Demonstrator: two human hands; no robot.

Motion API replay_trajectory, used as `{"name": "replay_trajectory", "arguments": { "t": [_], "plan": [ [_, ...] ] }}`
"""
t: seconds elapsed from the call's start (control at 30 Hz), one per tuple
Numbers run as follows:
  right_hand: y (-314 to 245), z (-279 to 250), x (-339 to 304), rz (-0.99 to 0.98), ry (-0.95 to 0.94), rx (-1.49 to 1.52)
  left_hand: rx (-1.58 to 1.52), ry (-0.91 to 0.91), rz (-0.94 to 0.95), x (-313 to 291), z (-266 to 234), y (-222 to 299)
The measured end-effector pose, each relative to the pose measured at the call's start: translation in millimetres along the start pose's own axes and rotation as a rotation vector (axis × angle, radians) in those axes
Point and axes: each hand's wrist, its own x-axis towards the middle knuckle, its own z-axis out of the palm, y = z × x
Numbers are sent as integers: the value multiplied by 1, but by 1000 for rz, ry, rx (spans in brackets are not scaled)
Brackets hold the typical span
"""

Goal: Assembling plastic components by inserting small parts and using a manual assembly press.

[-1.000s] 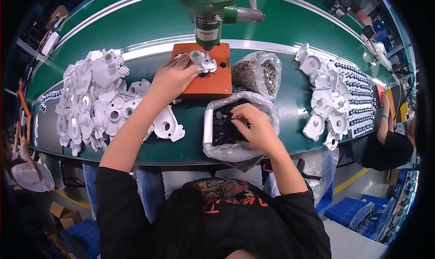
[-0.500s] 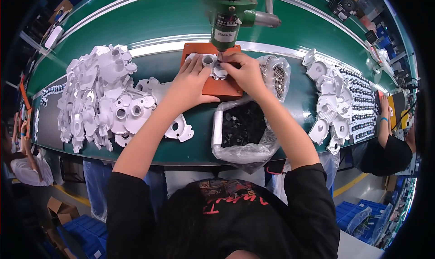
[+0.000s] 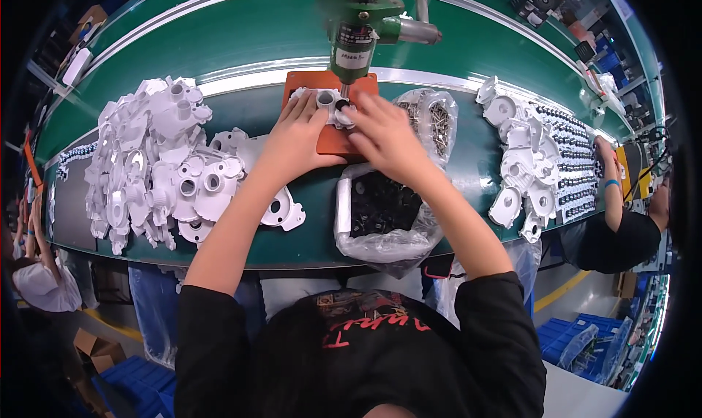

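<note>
A white plastic housing with a round tube sits on the orange base block of a green press. My left hand holds the housing down at its left side, fingers pressed together over it and the thumb spread out along the block. A small black part shows in the housing, right below the press's metal rod. My right hand is beside the housing's right edge, its fingers stretched and apart, somewhat blurred. I see nothing in it.
White housings are heaped at left; more lie at right beside rows of black-and-white parts. Near my right forearm stand a plastic-lined box of black parts and a bag of metal pins. People work at both sides.
My right hand's fingers, earlier pinched at the housing under the press rod, have opened and drawn back to the right. The black part now shows there. My left hand stays on the housing.
</note>
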Motion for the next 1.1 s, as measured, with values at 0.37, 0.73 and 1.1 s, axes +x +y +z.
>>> {"name": "replay_trajectory", "arguments": {
  "t": [0.37, 0.73, 1.1],
  "plan": [
    [71, -41, -59, 406, 97, -86, 12, -22, -22, 0, -3, 1],
    [67, -38, -56, 399, 112, -41, -33, -31, -38, -2, -4, 0],
    [64, -48, -46, 583, 176, 221, 2, -8, -12, -2, -5, 1]
  ]
}}
